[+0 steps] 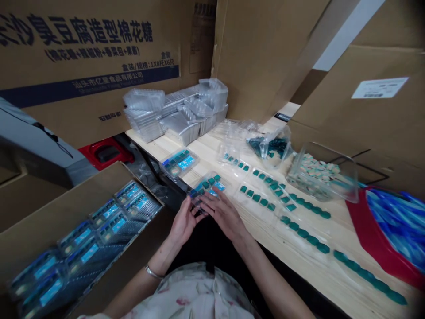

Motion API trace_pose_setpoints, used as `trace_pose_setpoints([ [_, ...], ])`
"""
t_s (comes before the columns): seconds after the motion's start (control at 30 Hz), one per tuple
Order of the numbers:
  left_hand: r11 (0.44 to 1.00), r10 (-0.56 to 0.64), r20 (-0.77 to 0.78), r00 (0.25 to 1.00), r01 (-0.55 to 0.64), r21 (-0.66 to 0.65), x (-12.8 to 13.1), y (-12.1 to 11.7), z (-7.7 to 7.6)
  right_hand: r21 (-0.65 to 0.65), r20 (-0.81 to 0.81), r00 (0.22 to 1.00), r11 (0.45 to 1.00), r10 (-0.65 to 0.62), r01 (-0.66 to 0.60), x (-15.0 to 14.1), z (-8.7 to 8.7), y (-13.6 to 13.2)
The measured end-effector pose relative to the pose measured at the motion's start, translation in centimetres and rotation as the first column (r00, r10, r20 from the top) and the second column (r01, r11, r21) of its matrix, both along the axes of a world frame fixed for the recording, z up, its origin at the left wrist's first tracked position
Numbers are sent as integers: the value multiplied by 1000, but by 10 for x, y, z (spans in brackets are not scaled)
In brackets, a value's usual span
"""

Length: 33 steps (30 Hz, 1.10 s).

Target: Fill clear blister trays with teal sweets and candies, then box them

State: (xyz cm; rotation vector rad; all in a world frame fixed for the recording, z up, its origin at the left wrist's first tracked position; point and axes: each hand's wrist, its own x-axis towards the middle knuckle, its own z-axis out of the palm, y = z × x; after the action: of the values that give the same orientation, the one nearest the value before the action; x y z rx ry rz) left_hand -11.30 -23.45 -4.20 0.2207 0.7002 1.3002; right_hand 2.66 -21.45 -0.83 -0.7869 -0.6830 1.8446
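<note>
Head: plastic tray (207, 189) held between left hand (183, 223), right hand (223, 213).

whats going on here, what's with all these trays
A person holds a clear plastic tray of teal pieces in the left hand and right hand at the edge of a light wood table. More teal-filled trays lie on the table, stacked clear trays stand behind, and a cardboard box holds trays with blue labels.
</note>
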Motion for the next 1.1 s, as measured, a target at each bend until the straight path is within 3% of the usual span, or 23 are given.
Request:
trace_pose_setpoints([
  [0.2, 999, 38, -73, 997, -38, 3, -3, 3, -1, -127, -5, 1000, 992, -16, 16, 5, 10, -2],
  [0.43, 1000, 30, -139, 990, -30, 1, -7, 5, 1, -153, 175, 984, 986, -43, 70, 10, -4, 6],
  [0.7, 999, 35, -180, 983, -34, 8, -11, 3, 2, -87, 333, 932, 980, -141, 179, 5, 2, 11],
  [0.9, 997, 75, -268, 960, -76, 7, -18, 8, -3, -22, 263, 949, 983, -172, 184, 0, 2, 14],
  [1.0, 991, 130, -467, 875, -132, 29, -20, 7, -5, 18, 242, 950, 980, -198, 200, 2, 5, 17],
  [1.1, 962, 261, -740, 620, -227, 149, -24, 1, -2, 90, 243, 948, 978, -205, 189, 7, 12, 19],
])
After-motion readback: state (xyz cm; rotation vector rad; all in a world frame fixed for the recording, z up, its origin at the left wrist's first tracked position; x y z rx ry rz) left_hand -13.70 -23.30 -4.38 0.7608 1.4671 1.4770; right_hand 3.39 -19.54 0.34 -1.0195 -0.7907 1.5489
